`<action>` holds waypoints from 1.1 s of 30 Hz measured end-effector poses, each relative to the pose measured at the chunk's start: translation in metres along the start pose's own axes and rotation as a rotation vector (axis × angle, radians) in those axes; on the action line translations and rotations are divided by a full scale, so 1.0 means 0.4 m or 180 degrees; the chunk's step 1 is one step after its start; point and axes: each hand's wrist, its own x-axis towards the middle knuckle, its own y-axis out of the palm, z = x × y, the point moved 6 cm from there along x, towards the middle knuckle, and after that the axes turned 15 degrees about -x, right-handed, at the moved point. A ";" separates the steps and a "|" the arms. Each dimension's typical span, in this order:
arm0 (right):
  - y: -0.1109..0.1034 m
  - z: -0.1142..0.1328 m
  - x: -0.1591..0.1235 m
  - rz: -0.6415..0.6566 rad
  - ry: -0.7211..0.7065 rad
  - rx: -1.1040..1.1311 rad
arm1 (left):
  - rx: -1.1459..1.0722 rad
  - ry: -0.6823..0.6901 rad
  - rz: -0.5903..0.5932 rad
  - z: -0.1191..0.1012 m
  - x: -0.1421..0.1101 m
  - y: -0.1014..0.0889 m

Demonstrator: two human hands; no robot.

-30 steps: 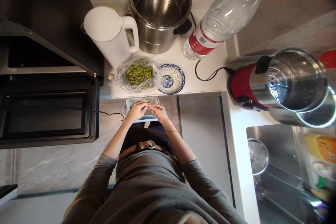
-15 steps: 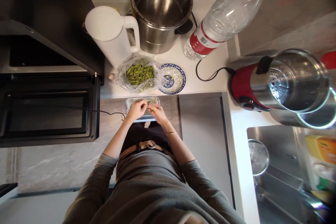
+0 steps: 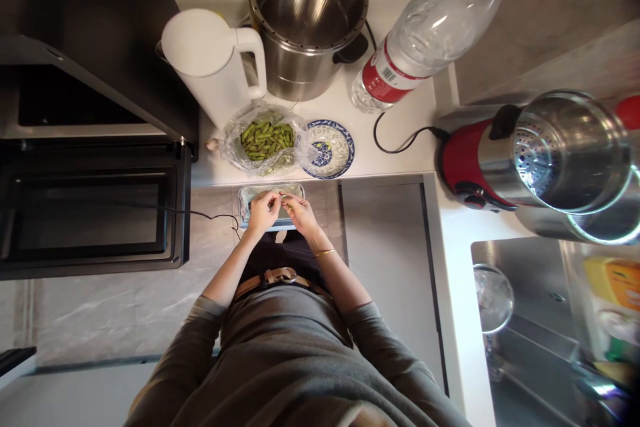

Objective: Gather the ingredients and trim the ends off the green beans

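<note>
My left hand [image 3: 264, 209] and my right hand [image 3: 299, 212] meet fingertip to fingertip in front of the counter edge. Between them they pinch a small green bean pod [image 3: 285, 197], mostly covered by my fingers. Below the hands is a bin with a clear liner [image 3: 245, 195], whose contents I cannot make out. Beyond them on the counter lies an open plastic bag [image 3: 233, 147] full of green bean pods [image 3: 266, 140]. Beside the bag, partly under its edge, stands a blue-and-white plate [image 3: 343, 153] with a few small green beans [image 3: 325, 145] on it.
A white pitcher [image 3: 200, 47], a steel pot [image 3: 300, 73] and a large water bottle [image 3: 395, 73] stand at the back. At the right are a red and steel appliance [image 3: 465, 153] and a sink [image 3: 530, 340]. An open oven door [image 3: 90, 220] juts out at the left.
Both hands stay together over the bin, with only small shifts of the fingers around the pod. The things on the counter have not moved.
</note>
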 end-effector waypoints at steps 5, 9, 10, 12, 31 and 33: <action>0.008 0.002 -0.002 0.0028 0.0033 0.0116 | -0.0365 0.0047 -0.0290 -0.002 -0.001 -0.004; 0.005 0.008 -0.010 0.0138 0.0143 0.0144 | -0.1262 -0.0515 -0.0627 0.043 0.002 -0.006; 0.003 0.007 -0.012 0.0171 0.0196 0.0110 | -0.1589 -0.0734 -0.0754 0.061 0.002 -0.006; 0.003 0.005 -0.016 0.0253 0.0293 0.0012 | -0.2258 -0.1190 -0.0935 0.097 0.000 0.000; -0.015 0.021 -0.014 -0.0016 0.0035 -0.0316 | -0.1390 -0.0290 0.0043 0.054 0.006 0.000; -0.019 0.027 -0.017 -0.0087 -0.0045 -0.0459 | -0.0995 -0.0120 0.0083 0.043 0.005 -0.002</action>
